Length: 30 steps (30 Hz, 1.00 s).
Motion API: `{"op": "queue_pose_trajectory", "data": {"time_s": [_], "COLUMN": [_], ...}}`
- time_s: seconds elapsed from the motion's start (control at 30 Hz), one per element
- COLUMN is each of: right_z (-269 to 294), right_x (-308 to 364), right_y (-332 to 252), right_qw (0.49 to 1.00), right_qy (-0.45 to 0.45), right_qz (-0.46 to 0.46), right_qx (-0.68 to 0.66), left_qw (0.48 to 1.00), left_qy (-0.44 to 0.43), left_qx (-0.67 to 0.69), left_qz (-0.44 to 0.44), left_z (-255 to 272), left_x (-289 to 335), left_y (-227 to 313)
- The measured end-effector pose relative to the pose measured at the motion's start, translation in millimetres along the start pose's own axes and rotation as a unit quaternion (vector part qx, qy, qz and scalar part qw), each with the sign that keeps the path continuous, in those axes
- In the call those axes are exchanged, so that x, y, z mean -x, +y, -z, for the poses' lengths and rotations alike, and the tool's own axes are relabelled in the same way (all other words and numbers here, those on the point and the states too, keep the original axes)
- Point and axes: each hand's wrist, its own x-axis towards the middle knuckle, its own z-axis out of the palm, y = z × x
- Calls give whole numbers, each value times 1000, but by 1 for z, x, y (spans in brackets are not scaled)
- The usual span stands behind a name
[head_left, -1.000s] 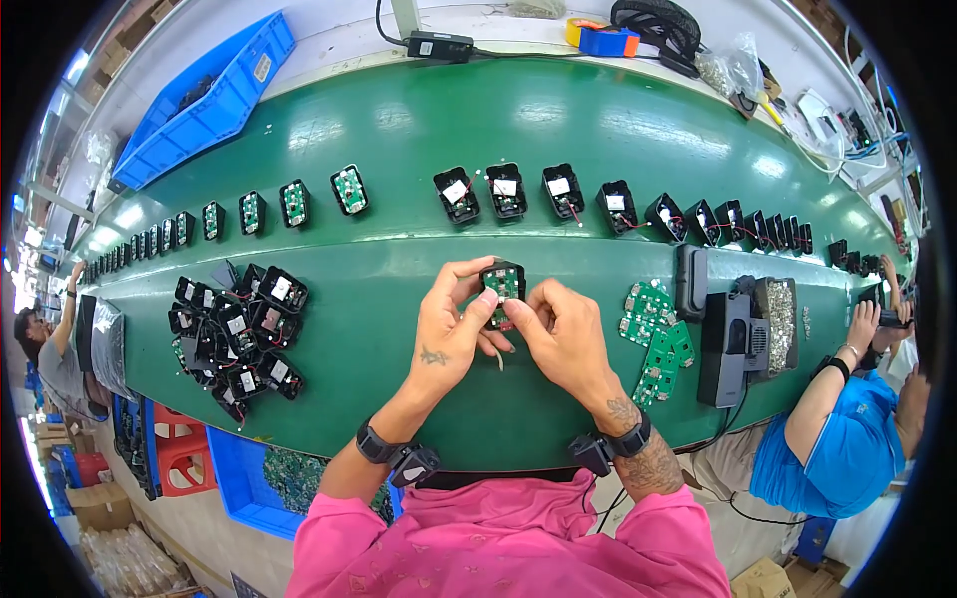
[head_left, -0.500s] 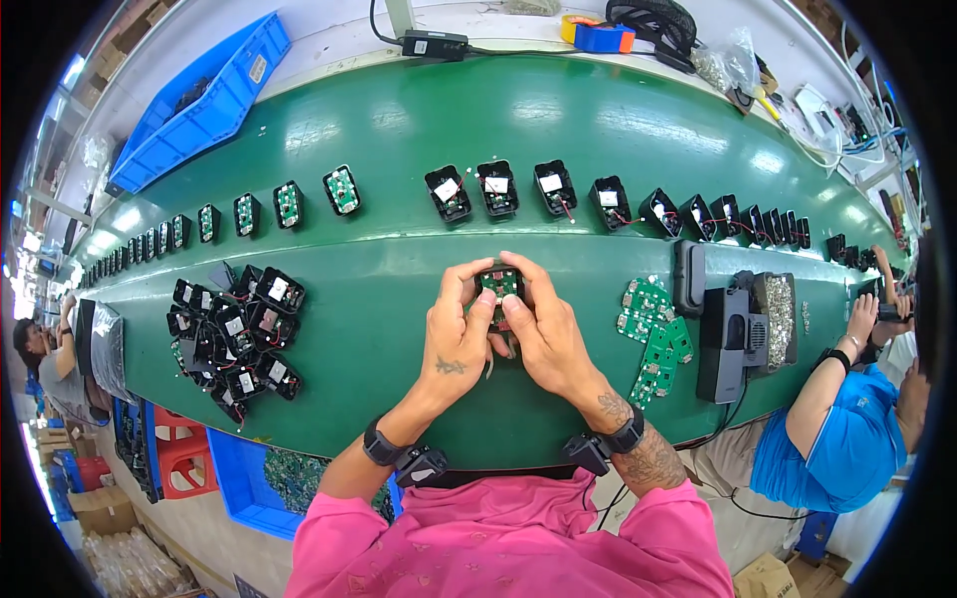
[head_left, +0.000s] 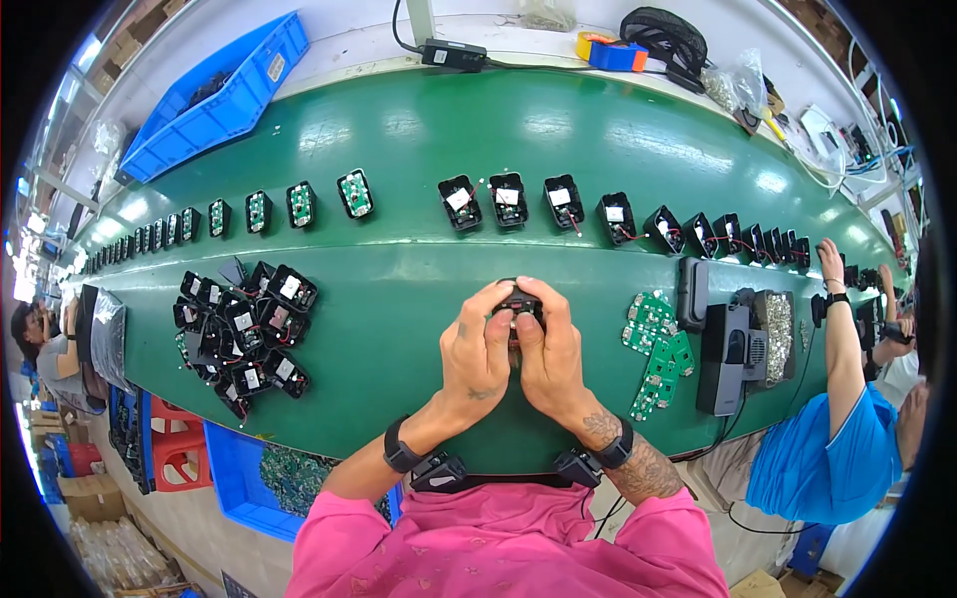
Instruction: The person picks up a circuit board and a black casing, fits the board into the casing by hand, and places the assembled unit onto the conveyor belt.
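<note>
From the head cam, the left hand (head_left: 477, 349) and right hand (head_left: 554, 351) were both wrapped snugly around one small black plastic housing (head_left: 519, 290). They had it over the green workbench (head_left: 429, 130), between a messy heap of black housings (head_left: 242, 334) and loose green circuit boards (head_left: 655, 379).

Small black housing (head_left: 519, 297) mostly hidden by left hand (head_left: 475, 347) and right hand (head_left: 553, 349); contents unclear. Farthest-left housings (head_left: 118, 250) at left end of table (head_left: 399, 309) too small to tell. Front edge hides part of blue crate (head_left: 227, 473).
</note>
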Motion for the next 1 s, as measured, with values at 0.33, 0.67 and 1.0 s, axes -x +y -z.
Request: {"op": "queue_pose_trajectory", "data": {"time_s": [0.33, 0.67, 1.0], "right_z": [0, 8, 63], "right_x": [-16, -10, -32], "right_y": [4, 13, 16], "right_qw": [996, 995, 986], "right_qy": [-42, -62, 56], "right_qz": [-70, -59, 73], "right_qx": [18, 51, 141], "left_qw": [983, 975, 940], "left_qy": [4, 42, 66], "left_qx": [50, -112, -312], "left_qz": [174, 187, -120], "left_z": [16, 50, 36], "left_x": [-43, -141, -130], "left_y": [-13, -110, -73]}}
